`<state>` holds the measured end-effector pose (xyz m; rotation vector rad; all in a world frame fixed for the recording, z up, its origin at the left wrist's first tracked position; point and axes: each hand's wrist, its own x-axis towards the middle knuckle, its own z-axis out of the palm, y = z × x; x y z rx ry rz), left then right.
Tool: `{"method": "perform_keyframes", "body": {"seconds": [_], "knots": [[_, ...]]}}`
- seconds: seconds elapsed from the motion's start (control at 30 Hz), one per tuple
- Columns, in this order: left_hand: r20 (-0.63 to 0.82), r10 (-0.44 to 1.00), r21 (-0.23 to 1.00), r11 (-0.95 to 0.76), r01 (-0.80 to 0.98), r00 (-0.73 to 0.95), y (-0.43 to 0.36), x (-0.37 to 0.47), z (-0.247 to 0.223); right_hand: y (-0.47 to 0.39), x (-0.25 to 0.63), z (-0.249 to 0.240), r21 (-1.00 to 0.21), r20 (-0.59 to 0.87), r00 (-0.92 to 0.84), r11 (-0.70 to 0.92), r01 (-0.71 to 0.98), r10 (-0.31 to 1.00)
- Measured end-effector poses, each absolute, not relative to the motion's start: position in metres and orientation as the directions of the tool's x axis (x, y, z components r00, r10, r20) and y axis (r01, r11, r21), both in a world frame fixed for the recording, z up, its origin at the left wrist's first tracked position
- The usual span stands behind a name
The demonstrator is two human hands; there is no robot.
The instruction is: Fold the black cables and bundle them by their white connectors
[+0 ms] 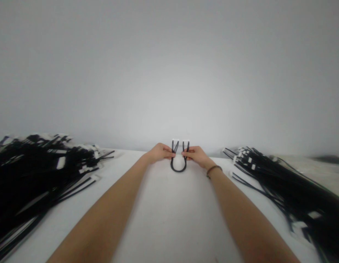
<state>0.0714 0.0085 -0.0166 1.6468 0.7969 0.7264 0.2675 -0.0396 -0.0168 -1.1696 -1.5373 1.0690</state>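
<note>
Between my two hands a short black cable harness [179, 170] is bent into a U, its curve toward me. Each of its ends splits into two black leads that run up to a white connector, one at the left and one at the right, side by side near the wall. My left hand [161, 152] pinches the left leg of the harness just below the split. With thumb and fingers, my right hand [196, 155] pinches the right leg at about the same height. A brown bracelet circles my right wrist.
On the left of the white table [174, 219] lies a large heap of black cables [23, 175] with white connectors. A bundle of similar cables [292, 186] lies on the right, beside pale, blurred sheeting [320, 170]. A plain grey-white wall [169, 73] rises behind.
</note>
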Motion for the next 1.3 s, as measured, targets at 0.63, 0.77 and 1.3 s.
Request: {"method": "perform_keyframes", "body": {"seconds": [0.63,0.77,1.3], "knots": [[-0.15,0.515,0.963,0.271,0.005,0.844,-0.014,0.045,0.013,-0.045,0.273,-0.01,-0.983,0.141,-0.186,0.16,0.09,0.972],[-0.207,0.526,0.95,0.308,0.041,0.825,-0.008,0.059,0.002,-0.047,0.27,-0.009,-0.978,0.097,-0.259,0.141,0.155,0.961],[-0.061,0.701,0.997,0.011,0.074,0.71,-0.004,0.087,-0.009,-0.039,0.271,-0.012,-0.989,0.105,-0.27,0.129,0.073,0.957]]}}
